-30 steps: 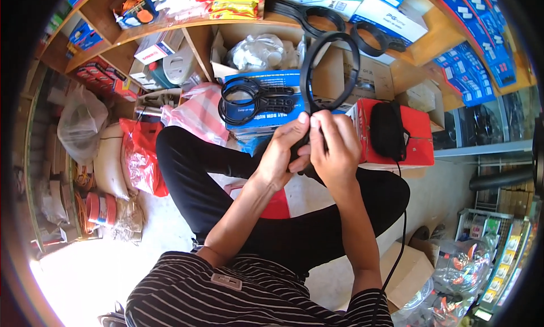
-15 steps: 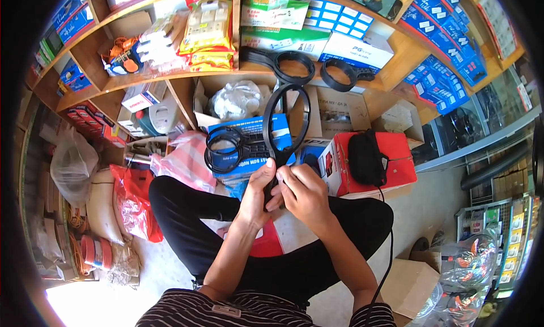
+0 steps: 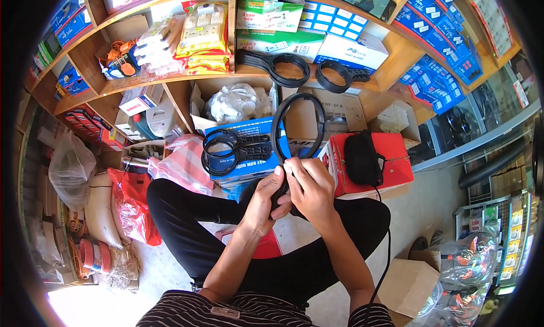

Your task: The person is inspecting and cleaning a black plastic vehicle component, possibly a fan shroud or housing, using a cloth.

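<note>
The person wears a black shirt (image 3: 187, 309) with thin white stripes, 1 pale round-cornered plate (image 3: 225, 312) in front, 1 thin black cable (image 3: 389, 245) crossing the right sleeve (image 3: 378, 317), and plain black trousers (image 3: 178, 216), both forearms (image 3: 233, 262) bare.

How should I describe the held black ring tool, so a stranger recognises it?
From the wooden shelf above, look down to the left hand and right hand. Between them is the black ring tool. Other black rings lie on the shelf and blue box; only this one is held.
</note>
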A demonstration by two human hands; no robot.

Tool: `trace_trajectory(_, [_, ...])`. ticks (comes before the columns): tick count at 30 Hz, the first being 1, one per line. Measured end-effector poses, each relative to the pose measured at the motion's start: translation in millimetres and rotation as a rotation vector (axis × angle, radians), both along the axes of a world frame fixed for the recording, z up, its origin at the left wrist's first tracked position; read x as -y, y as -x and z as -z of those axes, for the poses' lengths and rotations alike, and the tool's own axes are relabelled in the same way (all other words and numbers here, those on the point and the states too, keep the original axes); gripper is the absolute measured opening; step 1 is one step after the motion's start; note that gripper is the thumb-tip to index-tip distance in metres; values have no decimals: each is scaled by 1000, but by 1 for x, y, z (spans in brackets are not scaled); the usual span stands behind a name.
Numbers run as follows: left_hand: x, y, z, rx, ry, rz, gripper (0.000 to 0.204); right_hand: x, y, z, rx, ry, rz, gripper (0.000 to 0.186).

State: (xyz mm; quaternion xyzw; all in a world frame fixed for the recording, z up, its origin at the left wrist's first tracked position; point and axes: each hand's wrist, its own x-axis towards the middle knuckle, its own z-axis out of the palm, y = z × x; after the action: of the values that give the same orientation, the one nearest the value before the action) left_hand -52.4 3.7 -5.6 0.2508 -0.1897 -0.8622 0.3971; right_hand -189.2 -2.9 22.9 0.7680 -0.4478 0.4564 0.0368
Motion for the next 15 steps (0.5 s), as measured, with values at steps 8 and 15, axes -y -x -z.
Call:
trace_trajectory(8, [7, -9, 7, -42, -47, -77, 43, -8, 1, 14, -16, -98, -128, 34])
trace_trajectory(15, [-3, 6, -8, -42, -17, -17, 42, -4, 10, 7, -91, 68, -30, 40])
